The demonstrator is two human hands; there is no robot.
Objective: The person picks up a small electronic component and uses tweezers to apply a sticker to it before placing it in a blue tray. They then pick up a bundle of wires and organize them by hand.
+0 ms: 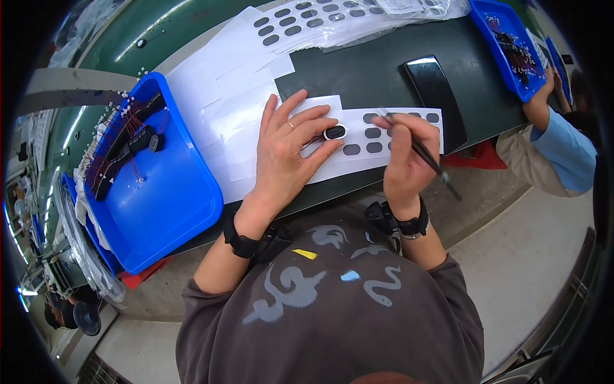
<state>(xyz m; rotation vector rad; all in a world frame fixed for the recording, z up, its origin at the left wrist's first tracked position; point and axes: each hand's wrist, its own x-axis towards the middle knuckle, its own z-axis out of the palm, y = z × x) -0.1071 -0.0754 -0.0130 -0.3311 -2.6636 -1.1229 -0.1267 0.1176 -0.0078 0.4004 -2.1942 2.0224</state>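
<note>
A small oval part with a black face and a white rim (334,132) is pinched between the thumb and fingers of my left hand (288,144). The other fingers of that hand spread over the white paper. My right hand (409,153) grips a slim dark pen-like tool (430,157), its thin end pointing toward the left hand and its thicker end toward me. Motion blurs the tool, so its exact kind is unclear. Beneath both hands lies a white sheet with rows of dark grey oval stickers (352,150); the right hand covers part of it.
At left stands a blue tray (163,208) with black parts and red wires with white connectors. A black phone (432,80) lies at right. More sticker sheets (294,30) are stacked at the back. Beyond the phone, another person's hand (540,105) touches a second blue tray (489,51).
</note>
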